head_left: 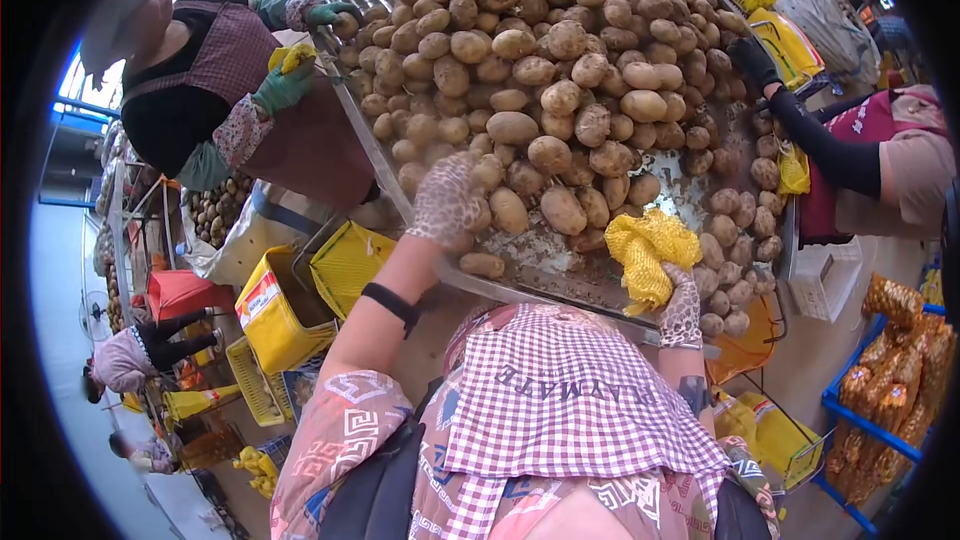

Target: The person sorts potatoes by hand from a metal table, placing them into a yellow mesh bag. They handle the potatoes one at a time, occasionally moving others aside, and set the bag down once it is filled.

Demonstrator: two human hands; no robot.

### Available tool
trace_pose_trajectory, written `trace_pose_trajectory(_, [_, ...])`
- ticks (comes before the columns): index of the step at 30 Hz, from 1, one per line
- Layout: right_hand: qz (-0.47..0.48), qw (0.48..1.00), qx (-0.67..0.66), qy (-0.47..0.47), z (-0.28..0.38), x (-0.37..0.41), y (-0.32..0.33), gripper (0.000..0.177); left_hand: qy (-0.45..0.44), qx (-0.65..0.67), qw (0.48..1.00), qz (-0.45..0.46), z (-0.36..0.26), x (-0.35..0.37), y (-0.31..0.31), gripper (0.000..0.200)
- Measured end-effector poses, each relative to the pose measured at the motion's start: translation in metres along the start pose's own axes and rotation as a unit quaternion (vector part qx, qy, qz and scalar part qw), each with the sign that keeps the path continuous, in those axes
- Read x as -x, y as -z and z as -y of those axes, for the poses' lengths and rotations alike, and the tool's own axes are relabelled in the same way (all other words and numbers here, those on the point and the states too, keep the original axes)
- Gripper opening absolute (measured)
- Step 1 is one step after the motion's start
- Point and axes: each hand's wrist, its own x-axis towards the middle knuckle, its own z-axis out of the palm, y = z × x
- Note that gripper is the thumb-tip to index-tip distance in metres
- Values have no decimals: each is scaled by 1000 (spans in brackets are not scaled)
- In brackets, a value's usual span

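A large heap of potatoes (560, 40) covers the metal sorting table (545, 285) in front of me. My left hand (447, 202), in a leopard-print glove, is over the potatoes at the table's near left edge; motion smears its fingers, so their grip does not show. A single potato (482, 265) lies close below it by the rim. My right hand (682, 308), gloved alike, is closed on a yellow mesh bag (650, 255) at the table's near side. The bag is bunched up, and what is inside it is hidden.
At the left a co-worker's gloved hand (283, 90) grips yellow mesh; another co-worker's black glove (752, 62) touches the heap at right. Smaller potatoes (735, 260) lie right of my bag. Yellow crates (275, 315) stand below left, a blue rack (870, 430) of filled bags at right.
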Motion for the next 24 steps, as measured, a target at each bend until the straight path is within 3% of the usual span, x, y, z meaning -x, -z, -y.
trace_pose_trajectory(2, [-9, 1000, -8, -25, 1, 7, -10, 49, -213, -178, 950, 141, -32, 25, 9, 51])
trace_pose_trajectory(3, [-19, 999, 0, -32, 0, 8, -11, 49, -255, -210, 930, 164, -27, 29, -6, 50])
trace_pose_trajectory(6, [3, 999, 5, -32, -2, 5, -20, 49, -259, -298, 913, 101, -24, 26, -38, 57])
trace_pose_trajectory(8, [56, 998, -2, -20, -5, 5, -23, 50, -227, -291, 921, 128, -30, 22, -39, 58])
trace_pose_trajectory(10, [58, 998, 10, -5, 3, 6, -28, 53, -198, -202, 948, 146, -35, 19, -30, 57])
trace_pose_trajectory(11, [56, 997, 57, 23, 9, 7, -32, 55, -114, -117, 971, 174, -37, 18, -24, 57])
trace_pose_trajectory(12, [53, 992, 103, 49, 16, 9, -36, 56, -120, -119, 970, 175, -31, 20, -25, 57])
trace_pose_trajectory(13, [43, 990, 115, 72, 24, 6, -41, 59, -31, 249, 949, 192, -22, 25, -30, 59])
trace_pose_trajectory(14, [41, 990, 111, 75, 28, 2, -49, 59, 65, 580, 791, 183, -18, 31, -33, 62])
trace_pose_trajectory(15, [73, 968, 180, 157, 31, -2, -61, 60, 85, 715, 664, 201, -26, 38, -32, 64])
trace_pose_trajectory(16, [106, 934, 248, 235, 35, -5, -74, 61, 84, 715, 664, 201, -32, 42, -33, 64])
trace_pose_trajectory(17, [188, 877, 313, 312, 41, 2, -97, 63, 103, 755, 618, 194, -37, 45, -34, 64])
trace_pose_trajectory(18, [265, 803, 372, 383, 48, 16, -124, 64, 122, 792, 569, 187, -42, 47, -36, 64])
trace_pose_trajectory(19, [292, 707, 466, 444, 52, 32, -151, 65, 119, 793, 568, 187, -46, 47, -40, 64])
trace_pose_trajectory(20, [312, 596, 549, 497, 50, 44, -172, 65, 153, 826, 498, 215, -48, 45, -46, 63])
trace_pose_trajectory(21, [334, 540, 580, 511, 37, 47, -182, 64, 186, 853, 424, 242, -50, 45, -48, 62])
trace_pose_trajectory(22, [355, 482, 607, 522, 24, 45, -187, 64, 185, 853, 424, 241, -51, 45, -45, 62])
trace_pose_trajectory(24, [385, 506, 589, 499, 0, 33, -166, 61, 60, 849, 474, 226, -55, 49, -29, 61])
